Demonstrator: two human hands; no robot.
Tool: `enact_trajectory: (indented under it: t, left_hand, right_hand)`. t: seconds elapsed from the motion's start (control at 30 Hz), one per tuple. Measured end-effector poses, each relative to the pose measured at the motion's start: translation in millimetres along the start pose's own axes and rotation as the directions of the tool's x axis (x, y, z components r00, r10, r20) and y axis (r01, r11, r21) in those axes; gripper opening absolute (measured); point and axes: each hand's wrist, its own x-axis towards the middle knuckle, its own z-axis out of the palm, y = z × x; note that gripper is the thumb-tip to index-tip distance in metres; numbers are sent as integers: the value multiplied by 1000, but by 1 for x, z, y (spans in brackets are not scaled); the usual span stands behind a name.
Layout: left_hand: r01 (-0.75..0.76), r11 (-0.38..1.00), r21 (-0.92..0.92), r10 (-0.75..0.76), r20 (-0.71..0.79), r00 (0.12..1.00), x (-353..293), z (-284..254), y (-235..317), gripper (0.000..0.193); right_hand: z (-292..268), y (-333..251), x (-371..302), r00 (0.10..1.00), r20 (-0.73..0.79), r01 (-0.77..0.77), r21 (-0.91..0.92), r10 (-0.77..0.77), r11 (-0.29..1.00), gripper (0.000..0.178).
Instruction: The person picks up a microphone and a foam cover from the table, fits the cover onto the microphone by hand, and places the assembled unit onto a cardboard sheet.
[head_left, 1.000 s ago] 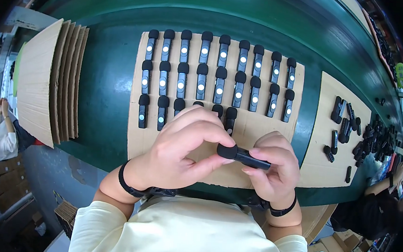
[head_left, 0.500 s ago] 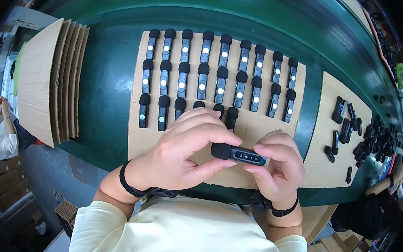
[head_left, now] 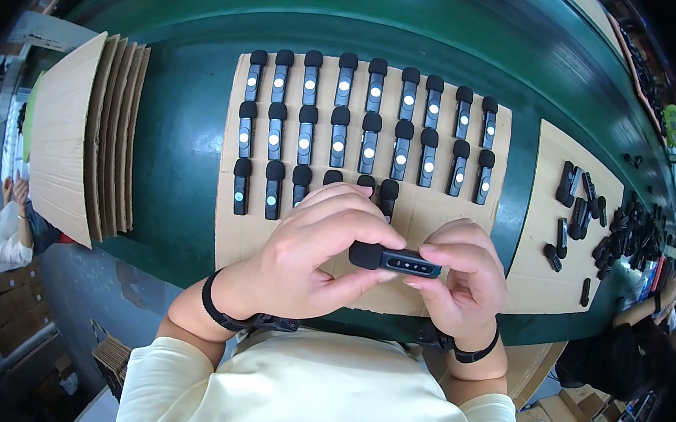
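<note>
- You have your left hand (head_left: 311,248) and right hand (head_left: 468,277) on one small black microphone (head_left: 412,264), which you hold up in front of you above the near part of the cardboard sheet (head_left: 441,211).
- What has just changed: a second ago a plain dark side faced up; you have since rolled it, and the face with a line of small marks is now on top, the whole piece slightly further left.
- For the work in hand, that seems to put the marked face in easy view, with your fingertips at its edges.
- Your left thumb and forefinger pinch it near the black foam cap (head_left: 365,255); your right thumb and forefinger grasp the other end.
- Beyond your hands, capped microphones (head_left: 339,140) lie in rows; your left hand hides part of the nearest row.
- To your right, loose black pieces (head_left: 562,236) lie on another cardboard sheet (head_left: 536,266).
</note>
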Motion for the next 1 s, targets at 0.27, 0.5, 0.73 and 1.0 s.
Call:
enact_trajectory:
  t: [0.27,0.5,0.73,1.0]
  left_hand:
    - [-8,1000,-1,8,33,999,-2,2,-5,28]
    - [-33,990,138,28,37,999,-2,8,-6,27]
    - [-73,971,228,69,28,997,-1,10,-12,34]
    - [27,883,468,-40,17,999,2,13,-16,44]
  right_hand:
    - [3,0,2,999,5,-53,33,53,998,28]
    - [5,-2,0,999,-7,-42,41,42,998,27]
    - [3,-5,6,999,19,36,-136,-34,990,24]
    - [-10,-3,10,994,17,-101,-313,112,944,26]
